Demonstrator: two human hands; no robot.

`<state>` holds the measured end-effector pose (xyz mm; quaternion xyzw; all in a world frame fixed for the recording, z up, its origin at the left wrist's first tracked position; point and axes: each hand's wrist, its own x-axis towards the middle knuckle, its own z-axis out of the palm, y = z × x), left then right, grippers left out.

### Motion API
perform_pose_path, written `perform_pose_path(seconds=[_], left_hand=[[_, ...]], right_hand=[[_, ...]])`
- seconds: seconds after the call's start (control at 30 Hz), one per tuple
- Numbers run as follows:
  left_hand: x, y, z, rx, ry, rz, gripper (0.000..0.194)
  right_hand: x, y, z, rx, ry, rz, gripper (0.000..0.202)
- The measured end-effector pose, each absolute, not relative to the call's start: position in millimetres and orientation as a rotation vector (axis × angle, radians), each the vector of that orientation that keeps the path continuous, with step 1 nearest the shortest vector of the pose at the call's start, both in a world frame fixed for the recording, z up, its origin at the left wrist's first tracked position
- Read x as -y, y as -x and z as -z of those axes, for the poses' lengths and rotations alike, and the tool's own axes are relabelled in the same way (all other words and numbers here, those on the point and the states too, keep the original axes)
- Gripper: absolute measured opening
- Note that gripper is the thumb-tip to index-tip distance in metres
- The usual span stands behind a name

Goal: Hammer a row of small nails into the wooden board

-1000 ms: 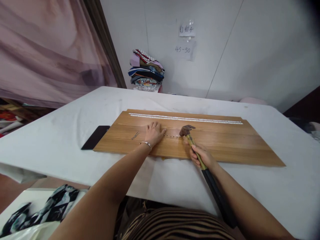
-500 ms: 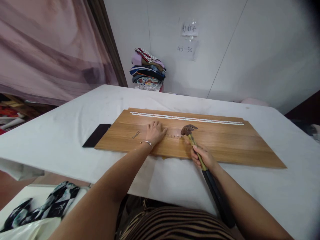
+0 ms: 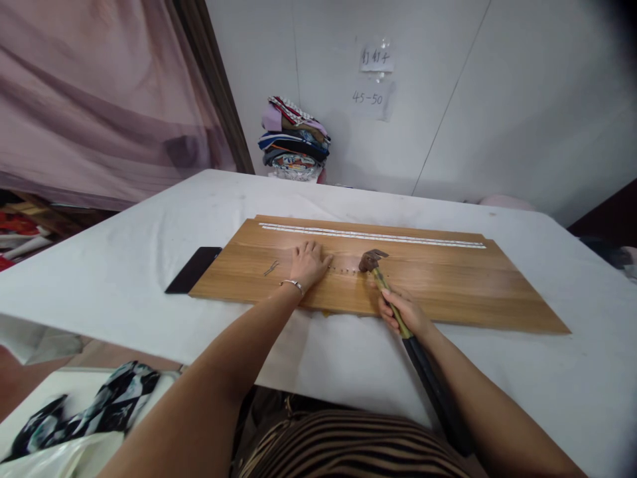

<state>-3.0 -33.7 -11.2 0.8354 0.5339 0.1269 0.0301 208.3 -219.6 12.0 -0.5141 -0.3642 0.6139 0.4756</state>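
Note:
A wide wooden board (image 3: 448, 285) lies across the white-covered table. My left hand (image 3: 309, 264) rests flat on it, fingers apart and holding nothing. Just right of that hand, a row of small nails (image 3: 347, 270) stands in the board. My right hand (image 3: 402, 311) is wrapped round the handle of a claw hammer (image 3: 369, 261), whose rusty head is at the right end of the nail row. Whether the head touches a nail I cannot tell. A few loose nails (image 3: 271, 267) lie on the board left of my left hand.
Two white measuring strips (image 3: 371, 236) run along the board's far side. A black flat object (image 3: 193, 270) sticks out at the board's left end. Folded cloths (image 3: 294, 139) are stacked at the table's back edge, against the wall. Patterned fabric (image 3: 107, 405) lies on a white surface lower left.
The hammer head has shifted slightly down and left towards the nail row. My left hand stays in place on the board.

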Motion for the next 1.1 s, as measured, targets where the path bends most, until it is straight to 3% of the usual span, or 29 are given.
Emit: perform_pose_path(seconds=[1.1], left_hand=[[36.3, 3.6, 8.1, -1.649, -2.567, -0.407, 0.036]], right_hand=[[219.6, -207.6, -12.2, 0.882, 1.26, -1.498, 0.064]])
